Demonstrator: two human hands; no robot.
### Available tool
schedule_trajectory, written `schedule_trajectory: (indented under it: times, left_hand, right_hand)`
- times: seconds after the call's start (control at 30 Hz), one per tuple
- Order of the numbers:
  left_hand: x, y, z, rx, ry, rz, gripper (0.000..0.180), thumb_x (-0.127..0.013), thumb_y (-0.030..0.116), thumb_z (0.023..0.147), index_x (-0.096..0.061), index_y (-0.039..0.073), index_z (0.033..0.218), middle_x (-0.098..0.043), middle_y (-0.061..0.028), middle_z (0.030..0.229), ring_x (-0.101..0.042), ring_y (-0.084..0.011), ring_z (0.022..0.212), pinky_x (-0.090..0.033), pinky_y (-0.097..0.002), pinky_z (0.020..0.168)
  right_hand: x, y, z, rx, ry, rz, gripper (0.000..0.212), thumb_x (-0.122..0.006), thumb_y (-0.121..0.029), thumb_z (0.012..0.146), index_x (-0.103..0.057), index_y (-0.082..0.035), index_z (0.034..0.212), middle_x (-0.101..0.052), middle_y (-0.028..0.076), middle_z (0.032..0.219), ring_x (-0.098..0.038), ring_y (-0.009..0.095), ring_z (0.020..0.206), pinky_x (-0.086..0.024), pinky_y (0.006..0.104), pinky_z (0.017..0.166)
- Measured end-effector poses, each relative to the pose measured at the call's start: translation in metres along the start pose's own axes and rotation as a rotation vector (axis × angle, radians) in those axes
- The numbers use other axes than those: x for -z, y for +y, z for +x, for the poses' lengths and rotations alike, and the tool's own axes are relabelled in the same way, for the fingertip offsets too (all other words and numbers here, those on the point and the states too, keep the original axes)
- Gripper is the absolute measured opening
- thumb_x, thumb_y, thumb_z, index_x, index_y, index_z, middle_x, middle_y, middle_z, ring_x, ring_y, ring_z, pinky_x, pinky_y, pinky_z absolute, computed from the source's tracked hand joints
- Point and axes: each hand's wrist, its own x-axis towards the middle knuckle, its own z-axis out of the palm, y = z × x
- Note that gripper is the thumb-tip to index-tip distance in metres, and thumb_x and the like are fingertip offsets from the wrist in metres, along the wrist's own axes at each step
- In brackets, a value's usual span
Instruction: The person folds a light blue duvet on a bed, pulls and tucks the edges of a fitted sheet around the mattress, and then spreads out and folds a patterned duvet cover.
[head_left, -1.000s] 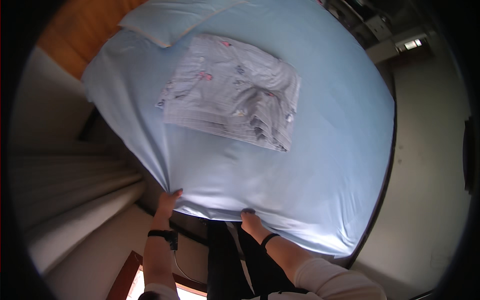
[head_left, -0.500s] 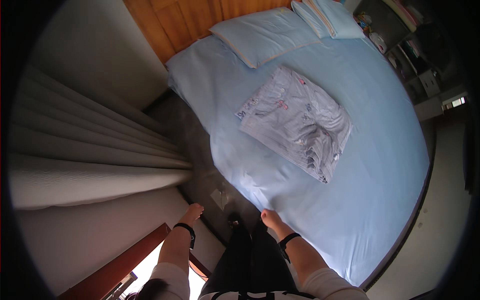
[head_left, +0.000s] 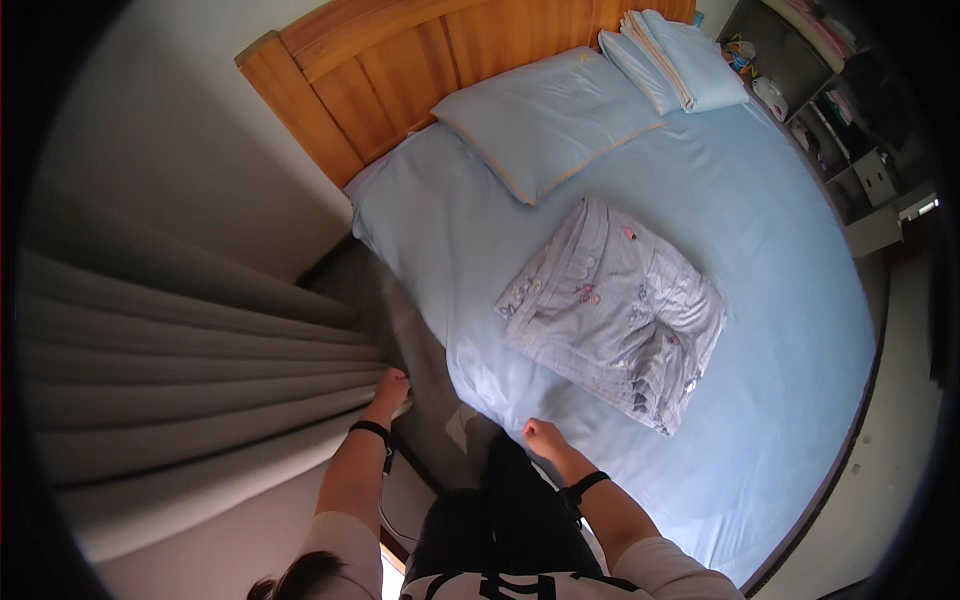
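Note:
My left hand (head_left: 393, 386) is closed in a fist in front of the edge of the grey curtain (head_left: 230, 395), with nothing showing in it; whether it touches the cloth I cannot tell. Over the near left edge of the bed, my right hand (head_left: 543, 438) is also curled into a fist, with nothing visible in it. A pale lavender-grey garment (head_left: 620, 310) with small printed figures, shaped like shorts, lies spread flat and somewhat wrinkled on the light blue bedsheet (head_left: 790, 330), beyond my right hand. Both wrists wear black bands.
A light blue pillow (head_left: 550, 120) lies by the wooden headboard (head_left: 390, 75), with more folded blue bedding (head_left: 690, 65) to its right. Grey shelves (head_left: 840, 150) holding assorted items stand at the far right. A strip of dark floor (head_left: 405, 320) runs between bed and curtain.
The bed, garment and headboard sit lower in view, and more of the headboard shows. My left hand now overlaps the curtain's edge; both hands stay fisted.

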Motion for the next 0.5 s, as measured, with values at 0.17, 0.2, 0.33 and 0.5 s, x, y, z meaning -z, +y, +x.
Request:
schedule_trajectory:
  times: [0.17, 0.2, 0.33, 0.5]
  left_hand:
    - [0.062, 0.041, 0.072, -0.129, 0.217, -0.138, 0.016, -0.048, 0.011, 0.073, -0.045, 0.003, 0.086, -0.049, -0.0141, 0.079, -0.048, -0.0281, 0.073, -0.04, -0.0348, 0.063]
    - [0.069, 0.059, 0.081, -0.171, 0.211, -0.097, 0.018, -0.049, 0.011, 0.073, -0.045, 0.003, 0.088, -0.049, -0.0137, 0.079, -0.048, -0.0282, 0.072, -0.04, -0.0353, 0.063]
    - [0.115, 0.099, 0.112, -0.245, 0.252, 0.018, 0.027, -0.05, 0.012, 0.073, -0.042, 0.003, 0.097, -0.05, -0.0138, 0.077, -0.049, -0.0288, 0.072, -0.041, -0.0365, 0.064]
    - [0.186, 0.095, 0.188, -0.164, 0.227, 0.104, 0.039, -0.051, 0.016, 0.072, -0.037, 0.002, 0.106, -0.053, -0.0152, 0.083, -0.052, -0.0303, 0.075, -0.042, -0.0365, 0.066]
  right_hand:
    - [0.012, -0.056, 0.034, 0.11, -0.094, -0.039, 0.01, -0.045, -0.012, 0.07, -0.052, -0.006, 0.073, -0.055, 0.013, 0.069, -0.053, 0.03, 0.066, -0.042, 0.0339, 0.057]
    - [0.019, -0.06, 0.042, 0.131, -0.126, -0.072, 0.01, -0.044, -0.012, 0.07, -0.052, -0.006, 0.073, -0.055, 0.013, 0.069, -0.053, 0.03, 0.066, -0.042, 0.034, 0.057]
    - [0.032, -0.086, 0.076, 0.126, -0.174, -0.079, 0.01, -0.044, -0.012, 0.07, -0.052, -0.006, 0.073, -0.056, 0.013, 0.071, -0.052, 0.031, 0.067, -0.041, 0.0351, 0.058]
    - [0.008, -0.124, 0.125, 0.093, -0.11, -0.082, 0.011, -0.044, -0.013, 0.071, -0.052, -0.006, 0.073, -0.055, 0.014, 0.072, -0.052, 0.032, 0.07, -0.041, 0.037, 0.061]
